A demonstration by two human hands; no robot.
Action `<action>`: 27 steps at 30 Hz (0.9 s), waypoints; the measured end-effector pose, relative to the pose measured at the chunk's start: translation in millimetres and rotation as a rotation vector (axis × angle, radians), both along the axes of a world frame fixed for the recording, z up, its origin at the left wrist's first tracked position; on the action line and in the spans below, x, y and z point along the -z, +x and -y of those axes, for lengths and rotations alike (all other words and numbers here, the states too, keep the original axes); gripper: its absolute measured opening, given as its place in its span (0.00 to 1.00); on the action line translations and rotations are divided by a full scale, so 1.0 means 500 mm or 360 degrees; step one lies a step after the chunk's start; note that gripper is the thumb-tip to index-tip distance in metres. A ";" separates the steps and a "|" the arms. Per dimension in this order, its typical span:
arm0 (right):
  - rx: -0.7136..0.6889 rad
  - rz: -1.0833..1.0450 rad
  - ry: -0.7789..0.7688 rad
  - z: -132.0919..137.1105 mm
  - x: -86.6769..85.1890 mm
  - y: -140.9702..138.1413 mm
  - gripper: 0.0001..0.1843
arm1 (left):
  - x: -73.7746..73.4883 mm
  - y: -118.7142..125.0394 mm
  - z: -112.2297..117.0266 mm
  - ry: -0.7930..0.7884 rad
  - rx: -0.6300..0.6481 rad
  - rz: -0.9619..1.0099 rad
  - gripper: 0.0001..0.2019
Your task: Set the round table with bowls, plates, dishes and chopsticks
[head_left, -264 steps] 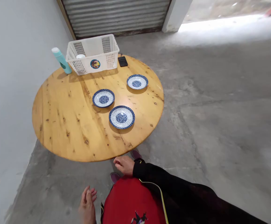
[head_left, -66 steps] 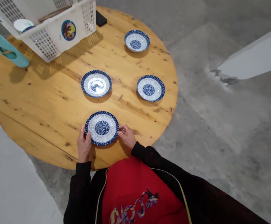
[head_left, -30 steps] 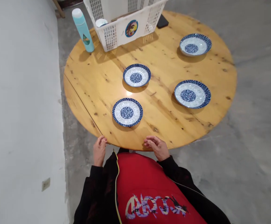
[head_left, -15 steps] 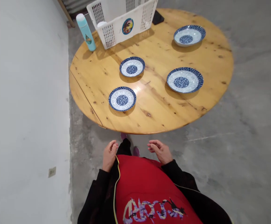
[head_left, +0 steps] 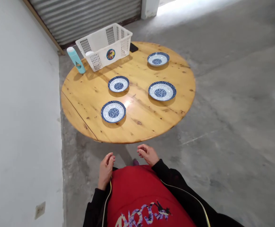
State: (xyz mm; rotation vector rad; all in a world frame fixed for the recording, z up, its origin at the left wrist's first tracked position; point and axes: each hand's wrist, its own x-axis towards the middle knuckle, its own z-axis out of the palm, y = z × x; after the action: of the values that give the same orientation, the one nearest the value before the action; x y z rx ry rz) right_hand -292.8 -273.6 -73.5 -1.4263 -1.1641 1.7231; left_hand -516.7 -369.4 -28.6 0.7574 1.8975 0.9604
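Observation:
Several blue-and-white patterned plates lie on a round wooden table (head_left: 142, 119). The nearest plate (head_left: 113, 111) sits by the front left edge, with a second plate (head_left: 118, 84) behind it. A third plate (head_left: 162, 90) and a far plate (head_left: 158, 59) lie to the right. My left hand (head_left: 106, 168) and my right hand (head_left: 148, 154) hang in front of my red top, below the table's near edge. Both are empty, with fingers loosely bent and apart, touching nothing.
A white plastic basket (head_left: 122, 39) with a small bowl (head_left: 89, 53) inside stands at the table's back. A teal bottle (head_left: 75, 60) is to its left and a black phone (head_left: 133, 47) to its right. A white wall runs along the left and a metal shutter (head_left: 87, 15) stands behind. Concrete floor spreads to the right.
Both hands let go of the nearest plate and drew back off the table. The view has pulled away from the table, and the hands now hang lower, by my body.

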 end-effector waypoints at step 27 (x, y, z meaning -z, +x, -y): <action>0.0847 -0.0344 -0.0153 0.032 -0.014 -0.477 0.11 | 0.019 -0.596 0.035 -0.0051 0.0124 -0.0112 0.32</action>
State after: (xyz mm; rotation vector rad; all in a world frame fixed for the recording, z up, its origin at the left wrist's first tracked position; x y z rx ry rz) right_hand -531.2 -289.6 -66.3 -1.4035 -0.5270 1.5134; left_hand -815.0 -386.8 -38.3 0.8499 1.9250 0.8636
